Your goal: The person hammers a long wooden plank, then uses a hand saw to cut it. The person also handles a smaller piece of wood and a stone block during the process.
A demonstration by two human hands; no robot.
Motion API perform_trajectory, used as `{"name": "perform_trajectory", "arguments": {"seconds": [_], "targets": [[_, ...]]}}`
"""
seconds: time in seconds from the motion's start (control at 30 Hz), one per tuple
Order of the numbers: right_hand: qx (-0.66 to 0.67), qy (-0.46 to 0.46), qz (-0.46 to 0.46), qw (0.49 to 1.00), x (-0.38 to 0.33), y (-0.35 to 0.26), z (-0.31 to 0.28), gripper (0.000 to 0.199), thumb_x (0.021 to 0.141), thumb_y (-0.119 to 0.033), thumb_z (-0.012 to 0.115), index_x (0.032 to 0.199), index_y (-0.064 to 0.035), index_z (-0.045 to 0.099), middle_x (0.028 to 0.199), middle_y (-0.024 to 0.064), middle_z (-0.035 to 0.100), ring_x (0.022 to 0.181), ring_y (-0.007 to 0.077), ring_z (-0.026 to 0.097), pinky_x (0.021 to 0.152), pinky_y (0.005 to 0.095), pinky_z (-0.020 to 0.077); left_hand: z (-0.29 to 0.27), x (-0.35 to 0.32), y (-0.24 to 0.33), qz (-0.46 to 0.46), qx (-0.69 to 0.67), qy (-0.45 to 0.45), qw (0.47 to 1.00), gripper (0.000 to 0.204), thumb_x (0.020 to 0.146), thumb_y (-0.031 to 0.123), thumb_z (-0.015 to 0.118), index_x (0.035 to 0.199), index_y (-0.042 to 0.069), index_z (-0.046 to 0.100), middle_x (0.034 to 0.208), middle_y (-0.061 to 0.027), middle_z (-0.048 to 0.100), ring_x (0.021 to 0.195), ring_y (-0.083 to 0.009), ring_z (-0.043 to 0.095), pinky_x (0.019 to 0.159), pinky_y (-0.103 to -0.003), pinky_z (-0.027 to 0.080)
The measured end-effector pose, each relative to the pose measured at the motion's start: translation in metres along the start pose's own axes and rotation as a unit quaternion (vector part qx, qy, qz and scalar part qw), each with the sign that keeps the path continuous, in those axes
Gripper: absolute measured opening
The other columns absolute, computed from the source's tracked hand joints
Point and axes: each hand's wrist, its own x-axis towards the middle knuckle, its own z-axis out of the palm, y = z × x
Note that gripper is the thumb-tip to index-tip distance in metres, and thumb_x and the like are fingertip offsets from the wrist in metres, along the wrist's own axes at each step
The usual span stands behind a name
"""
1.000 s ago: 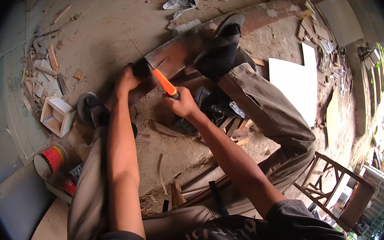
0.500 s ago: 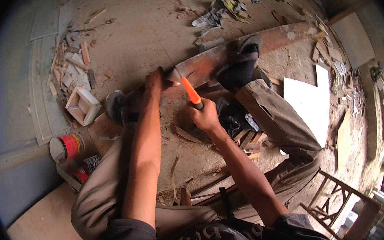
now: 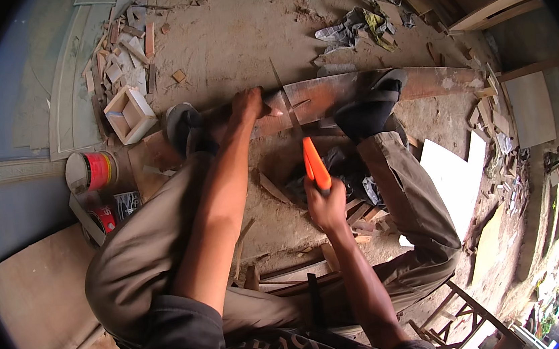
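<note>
A handsaw with an orange handle is in my right hand, fingers closed round the grip. Its thin blade lies across a long reddish-brown wooden board, crossing both edges. Just left of the blade, my left hand grips the board, its thumb pointing toward the blade; its fingertips on the far side are hidden. My two shod feet rest on the board, the left shoe left of that hand and the right shoe beyond the blade.
Wood offcuts and an open wooden box lie at the left, near a red-labelled can. Crumpled rags lie beyond the board. A white sheet is right of my leg; a wooden frame stands at lower right.
My right hand has drawn the saw back toward me, baring more blade beyond the handle. The left hand keeps its hold on the board. The whole view has shifted and turned slightly.
</note>
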Motion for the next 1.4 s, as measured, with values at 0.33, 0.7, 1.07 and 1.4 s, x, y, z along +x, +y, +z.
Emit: {"name": "perform_trajectory", "arguments": {"seconds": [0.33,0.7,1.07,1.4], "targets": [[-0.001,-0.006,0.046,0.999,0.014,0.022,0.010,0.016,0.083,-0.011,0.064,0.076,0.0028,0.059,0.056,0.0047,0.049,0.057,0.0080,0.047,0.054,0.0300,0.0425,0.015,0.012,-0.011,-0.004,-0.039,0.003,0.999,0.077,0.053,0.056,0.087,0.106,0.003,0.068,0.109,-0.0179,0.068,0.105,-0.0345,0.064,0.092,-0.043,0.050],[0.017,0.043,0.009,0.999,0.039,0.018,0.032,0.018,0.080,-0.010,0.063,0.072,0.0048,0.056,0.054,0.0072,0.051,0.054,0.0079,0.047,0.050,0.0312,0.0411,-0.003,-0.004,-0.008,0.007,-0.037,0.015,0.999,0.082,0.051,0.055,0.087,0.108,0.001,0.067,0.110,-0.0201,0.066,0.105,-0.0354,0.064,0.089,-0.043,0.051],[-0.008,-0.010,0.009,1.000,-0.059,0.040,-0.018,0.016,0.083,-0.009,0.059,0.072,0.0020,0.057,0.056,0.0008,0.052,0.055,0.0065,0.049,0.049,0.0262,0.0397,0.013,0.008,0.000,-0.020,-0.084,-0.003,0.996,0.086,0.054,0.053,0.087,0.119,0.002,0.062,0.111,-0.0180,0.067,0.105,-0.0349,0.064,0.090,-0.043,0.051],[-0.026,0.058,-0.029,0.998,0.101,0.022,0.041,0.023,0.080,-0.013,0.063,0.070,0.0061,0.054,0.053,0.0103,0.048,0.056,0.0089,0.047,0.052,0.0354,0.0421,0.013,-0.010,0.015,0.040,-0.072,0.116,0.990,0.046,0.063,0.036,0.084,0.092,0.004,0.067,0.089,-0.0178,0.069,0.090,-0.0356,0.067,0.077,-0.045,0.051]]}}
